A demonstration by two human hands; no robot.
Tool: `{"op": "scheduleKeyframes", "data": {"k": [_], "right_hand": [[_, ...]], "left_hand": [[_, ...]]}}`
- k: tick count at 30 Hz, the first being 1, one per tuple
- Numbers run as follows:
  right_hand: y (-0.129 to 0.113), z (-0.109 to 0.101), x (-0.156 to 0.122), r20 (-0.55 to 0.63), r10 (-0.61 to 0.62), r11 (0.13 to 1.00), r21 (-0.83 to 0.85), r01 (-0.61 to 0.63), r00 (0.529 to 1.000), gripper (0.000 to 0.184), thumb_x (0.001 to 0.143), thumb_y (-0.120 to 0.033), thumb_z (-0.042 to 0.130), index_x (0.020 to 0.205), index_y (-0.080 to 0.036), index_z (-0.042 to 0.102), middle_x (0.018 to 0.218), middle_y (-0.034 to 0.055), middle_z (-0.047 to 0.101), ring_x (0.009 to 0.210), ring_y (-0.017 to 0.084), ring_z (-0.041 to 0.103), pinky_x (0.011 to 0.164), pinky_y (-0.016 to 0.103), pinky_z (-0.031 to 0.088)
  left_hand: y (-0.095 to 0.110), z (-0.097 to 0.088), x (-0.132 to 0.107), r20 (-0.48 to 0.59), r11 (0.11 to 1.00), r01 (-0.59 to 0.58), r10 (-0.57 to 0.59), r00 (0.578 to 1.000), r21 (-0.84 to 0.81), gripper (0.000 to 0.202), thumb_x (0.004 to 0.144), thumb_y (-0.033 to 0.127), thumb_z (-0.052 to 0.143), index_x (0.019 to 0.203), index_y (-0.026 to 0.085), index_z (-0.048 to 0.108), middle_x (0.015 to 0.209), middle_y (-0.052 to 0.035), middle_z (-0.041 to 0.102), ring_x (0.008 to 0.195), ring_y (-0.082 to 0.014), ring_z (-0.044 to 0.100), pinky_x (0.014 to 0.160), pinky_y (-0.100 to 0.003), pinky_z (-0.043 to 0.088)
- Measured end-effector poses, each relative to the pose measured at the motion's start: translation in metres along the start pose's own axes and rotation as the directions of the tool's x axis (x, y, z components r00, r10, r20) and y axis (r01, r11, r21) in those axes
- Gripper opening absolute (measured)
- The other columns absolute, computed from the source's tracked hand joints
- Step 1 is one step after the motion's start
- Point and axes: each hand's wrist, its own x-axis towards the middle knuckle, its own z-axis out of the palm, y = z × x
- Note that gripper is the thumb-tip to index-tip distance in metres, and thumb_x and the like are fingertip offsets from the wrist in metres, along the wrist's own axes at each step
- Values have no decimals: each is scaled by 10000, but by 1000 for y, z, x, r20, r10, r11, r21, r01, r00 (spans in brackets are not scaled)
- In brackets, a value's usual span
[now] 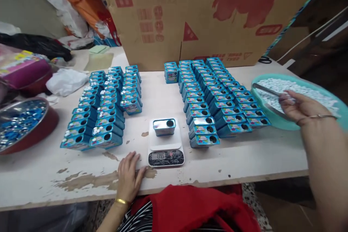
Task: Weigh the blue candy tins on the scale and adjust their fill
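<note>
My left hand [129,174] lies flat at the table's front edge, its fingers spread and holding nothing. A little beyond it stands a white digital scale [152,141] with a lit display. One small blue tin [164,127], with a round dark opening in its top, rests on the scale. My right hand [292,105] is closed around metal tongs [268,89] above a turquoise basin [299,79]. Small white candies [315,92] fill that basin. Whether the tongs grip any candies I cannot make out.
Rows of blue tins [195,105] stand right of the scale. More blue tins [106,116], some with white candies on top, stand left. A red-sided bowl [40,127] of blue pieces sits far left. A large cardboard box [168,14] closes off the back.
</note>
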Motion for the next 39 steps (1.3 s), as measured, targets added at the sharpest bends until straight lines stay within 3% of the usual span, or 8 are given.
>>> {"op": "scheduleKeyframes", "data": {"k": [2,4,8,13,20,26,31,39], "right_hand": [[-19,46,-14,46,118,982,142,-124,992,181,773,-339,660,671,-233,555,657,24,435,535,46,394,393,202,220],[-37,97,-33,139,167,967,169,-189,976,113,760,-286,693,748,-213,608,728,43,512,581,50,447,399,175,263],[-63,191,-72,370,245,941,132,-312,896,297,645,-312,790,842,-155,632,779,38,596,595,49,503,408,139,310],[-75,257,-92,629,212,975,-87,-203,748,264,719,-336,710,837,-121,612,617,2,589,433,31,421,389,160,297],[-74,289,-93,671,226,906,-411,101,706,68,808,-171,582,818,-121,628,501,-46,504,441,54,450,457,173,337],[-73,296,-96,686,151,673,-599,434,712,113,814,-164,599,871,-145,695,737,28,655,669,113,567,627,216,385],[-76,297,-97,686,137,532,-660,531,715,172,820,-207,624,962,-162,709,844,63,677,774,154,578,700,245,389],[-74,296,-93,722,57,497,-620,607,690,76,813,-202,637,837,-165,699,740,45,649,692,143,545,652,255,373]], "left_hand": [[1,1,0,3,1000,1,-1,1000,7,427,898,408,479,1265,190,489,1311,-124,513,1233,-264,454,1049,-457,336],[1,2,1,4,1000,-1,0,1000,13,434,896,409,483,1270,188,484,1313,-126,510,1239,-268,448,1053,-462,332],[2,2,1,-6,1000,-1,1,1000,15,445,891,417,494,1272,189,481,1309,-128,516,1237,-270,453,1053,-465,334],[0,2,1,-21,999,-20,21,1000,31,441,891,411,491,1268,183,482,1297,-128,523,1218,-274,465,1037,-462,345],[2,2,2,-24,1000,-12,12,1000,18,429,896,408,478,1263,185,484,1292,-128,529,1218,-278,465,1038,-468,342],[3,2,2,-17,1000,-6,6,1000,5,438,892,413,484,1266,184,485,1295,-127,529,1225,-275,465,1050,-468,333],[4,2,2,-3,1000,21,-21,1000,-23,440,893,425,482,1267,194,488,1306,-122,525,1236,-270,461,1062,-468,324],[7,2,3,21,998,48,-47,999,-48,433,883,419,504,1259,203,498,1302,-120,529,1245,-277,455,1073,-476,316]]}}
